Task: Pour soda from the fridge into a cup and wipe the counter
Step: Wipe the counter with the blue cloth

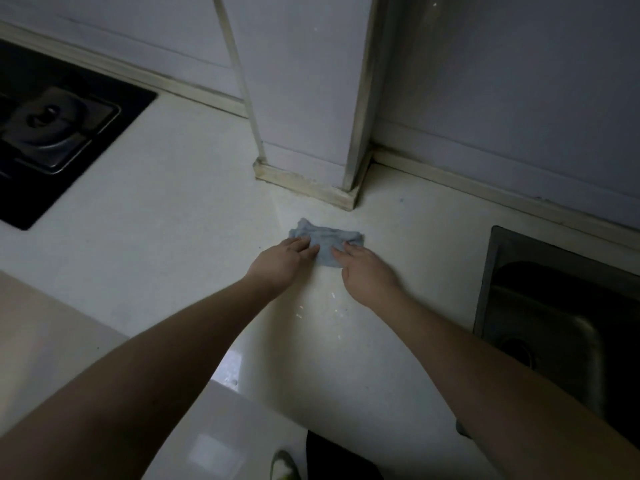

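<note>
Both hands (325, 265) flat on cloth (327, 241), mid-counter (194, 216).

Dim light over pale tiled walls (519, 81), with a boxed column (304, 81) at twelve o'clock. Black hob (52, 126) at ten o'clock, steel sink (561, 323) at three, glossy floor tiles (221, 438) at six.

Dim, soft focus, wide-angle bending at edges.

Both bare arms reach forward and converge, the left hand (282, 259) palm-down with fingers (306, 244) extended and close together, the right hand (367, 271) likewise flat, fingers pointing forward and inward, the two hands near but apart.
</note>
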{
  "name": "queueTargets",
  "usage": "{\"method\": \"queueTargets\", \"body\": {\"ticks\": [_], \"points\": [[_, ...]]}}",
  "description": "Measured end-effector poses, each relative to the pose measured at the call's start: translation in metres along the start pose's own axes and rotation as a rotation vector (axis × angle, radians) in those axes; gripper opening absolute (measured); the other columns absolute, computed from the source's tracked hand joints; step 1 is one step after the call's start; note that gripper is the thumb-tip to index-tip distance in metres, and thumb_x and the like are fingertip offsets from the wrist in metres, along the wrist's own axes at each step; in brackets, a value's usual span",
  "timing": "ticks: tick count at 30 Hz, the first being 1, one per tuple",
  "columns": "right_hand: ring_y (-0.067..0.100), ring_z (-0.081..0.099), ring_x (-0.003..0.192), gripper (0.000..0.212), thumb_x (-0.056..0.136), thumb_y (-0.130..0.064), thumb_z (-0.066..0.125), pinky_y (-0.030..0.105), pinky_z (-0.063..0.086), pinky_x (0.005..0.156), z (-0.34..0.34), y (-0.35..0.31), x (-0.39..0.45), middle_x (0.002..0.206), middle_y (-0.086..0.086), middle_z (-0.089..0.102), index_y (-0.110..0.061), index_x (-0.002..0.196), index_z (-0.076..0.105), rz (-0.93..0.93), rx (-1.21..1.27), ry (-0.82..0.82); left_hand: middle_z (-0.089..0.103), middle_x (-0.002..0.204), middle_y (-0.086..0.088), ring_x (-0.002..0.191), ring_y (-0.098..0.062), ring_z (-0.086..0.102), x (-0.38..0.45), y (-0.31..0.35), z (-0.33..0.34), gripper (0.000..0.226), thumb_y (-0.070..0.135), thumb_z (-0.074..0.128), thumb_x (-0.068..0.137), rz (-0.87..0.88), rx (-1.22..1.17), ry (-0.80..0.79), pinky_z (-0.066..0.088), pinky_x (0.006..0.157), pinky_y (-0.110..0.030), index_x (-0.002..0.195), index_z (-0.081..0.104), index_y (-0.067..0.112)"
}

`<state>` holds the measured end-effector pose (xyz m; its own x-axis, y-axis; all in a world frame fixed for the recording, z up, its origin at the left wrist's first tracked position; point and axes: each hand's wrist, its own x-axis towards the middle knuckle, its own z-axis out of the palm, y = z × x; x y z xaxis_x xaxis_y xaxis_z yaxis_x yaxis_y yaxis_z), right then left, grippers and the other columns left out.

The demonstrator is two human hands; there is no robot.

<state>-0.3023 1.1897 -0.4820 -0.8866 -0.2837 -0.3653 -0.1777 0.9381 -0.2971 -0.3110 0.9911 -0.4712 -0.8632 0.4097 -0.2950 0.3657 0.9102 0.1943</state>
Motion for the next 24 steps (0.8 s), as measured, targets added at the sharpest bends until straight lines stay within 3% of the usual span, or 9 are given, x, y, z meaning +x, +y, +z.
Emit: {"method": "queueTargets", "body": {"ticks": [2,6,9,11,14,16,17,21,24], "points": [[0.02,0.019,0.144,0.054,0.1,-0.013,0.034,0.037,0.02,0.117,-0.001,-0.012,0.003,0.16,0.0,0.016,-0.024,0.152,0.024,-0.027,-0.009,-0.048,0.017,0.161,-0.004,0.146,-0.023,0.021,-0.016,-0.006,0.003,0.055,0.014,0.037,0.102,-0.022,0.027,-0.005,0.03,0.112,-0.035,0.154,0.022,0.026],[0.03,0.027,0.141,0.052,0.104,-0.022,0.028,0.044,0.024,0.115,-0.004,-0.046,0.006,0.159,0.007,0.017,-0.019,0.153,0.013,0.105,0.033,-0.189,0.018,0.161,-0.005,0.146,-0.022,0.023,-0.046,-0.018,0.012,0.054,0.012,0.035,0.102,-0.062,0.008,0.024,0.03,0.112,-0.034,0.154,0.023,0.025],[0.035,0.026,0.141,0.062,0.101,-0.023,0.044,0.048,0.023,0.115,-0.002,-0.069,0.021,0.158,0.012,0.017,-0.016,0.153,0.011,0.199,-0.039,-0.304,0.023,0.16,-0.008,0.144,-0.024,0.029,-0.069,-0.021,0.018,0.051,0.014,0.033,0.103,-0.086,0.015,0.047,0.031,0.111,-0.033,0.153,0.025,0.021],[0.035,0.028,0.14,0.064,0.099,-0.023,0.05,0.048,0.024,0.115,0.007,-0.077,0.03,0.157,0.013,0.021,-0.014,0.152,0.015,0.258,-0.036,-0.361,0.037,0.153,-0.014,0.135,-0.03,0.043,-0.085,-0.018,0.02,0.047,0.015,0.033,0.103,-0.129,-0.013,0.066,0.038,0.107,-0.037,0.151,0.031,0.012],[0.035,0.036,0.136,0.056,0.099,-0.031,0.048,0.049,0.029,0.112,0.002,-0.093,0.015,0.153,0.014,0.032,-0.016,0.149,0.029,0.252,-0.101,-0.362,0.066,0.112,-0.022,0.092,-0.035,0.067,-0.109,-0.009,0.023,0.036,0.013,0.039,0.095,-0.094,-0.004,0.128,0.057,0.073,-0.04,0.124,0.056,-0.001],[0.034,0.037,0.135,0.05,0.102,-0.027,0.042,0.046,0.029,0.112,0.002,-0.097,-0.001,0.151,0.014,0.034,-0.013,0.148,0.03,0.169,-0.119,-0.304,0.07,0.086,-0.019,0.068,-0.032,0.068,-0.119,-0.011,0.033,0.039,0.015,0.037,0.084,-0.059,0.038,0.109,0.056,0.052,-0.035,0.104,0.065,-0.002],[0.032,0.036,0.136,0.049,0.102,-0.024,0.04,0.045,0.028,0.113,0.002,-0.096,-0.008,0.152,0.013,0.033,-0.013,0.149,0.029,0.113,-0.136,-0.26,0.071,0.083,-0.018,0.066,-0.031,0.068,-0.124,-0.012,0.039,0.041,0.017,0.035,0.082,-0.034,0.048,0.109,0.056,0.05,-0.035,0.1,0.067,-0.002],[0.021,0.02,0.145,0.058,0.099,-0.016,0.042,0.034,0.014,0.119,0.005,-0.09,-0.037,0.16,0.003,0.018,-0.018,0.152,0.018,-0.056,-0.224,-0.14,0.073,0.082,-0.008,0.069,-0.025,0.067,-0.139,-0.001,0.044,0.046,0.019,0.031,0.077,0.079,0.17,0.085,0.056,0.061,-0.03,0.093,0.073,0.007],[0.024,0.017,0.144,0.059,0.1,-0.02,0.043,0.032,0.012,0.116,0.008,-0.095,-0.051,0.159,0.004,0.015,-0.023,0.152,0.017,-0.03,-0.306,-0.092,0.072,0.08,-0.006,0.077,-0.024,0.066,-0.147,0.009,0.043,0.047,0.021,0.031,0.075,0.119,0.224,0.082,0.041,0.08,-0.035,0.089,0.075,0.008]]}}
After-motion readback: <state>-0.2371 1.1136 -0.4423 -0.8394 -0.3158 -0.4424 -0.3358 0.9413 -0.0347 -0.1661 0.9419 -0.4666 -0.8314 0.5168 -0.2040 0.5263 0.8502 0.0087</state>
